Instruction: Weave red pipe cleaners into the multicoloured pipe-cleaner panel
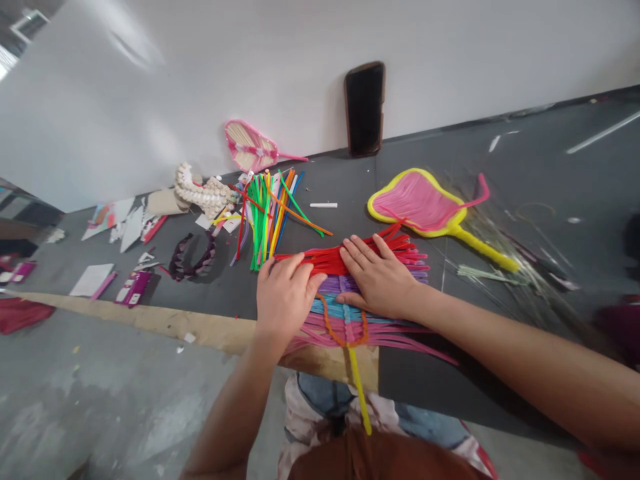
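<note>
Rows of fuzzy pipe cleaners lie side by side at the table's front edge: red pipe cleaners (327, 257) at the back, then purple, blue and pink pipe cleaners (395, 333) towards me. Across their middle runs a lilac and blue twisted stem, with an orange pipe cleaner (327, 317) looped around it. A yellow stem (359, 390) sticks out over my lap. My left hand (285, 293) is curled over the left ends of the red ones, its fingertips partly hidden. My right hand (377, 277) lies flat on the red row, fingers spread and thumb apart.
Loose coloured pipe cleaners (267, 220) lie behind my left hand. A yellow-edged pink leaf shape (417, 200) rests at the right, near thin clear strands (505, 267). A phone (365, 110) leans on the wall beside a pink leaf (253, 147). A dark braided band (193, 260) sits left.
</note>
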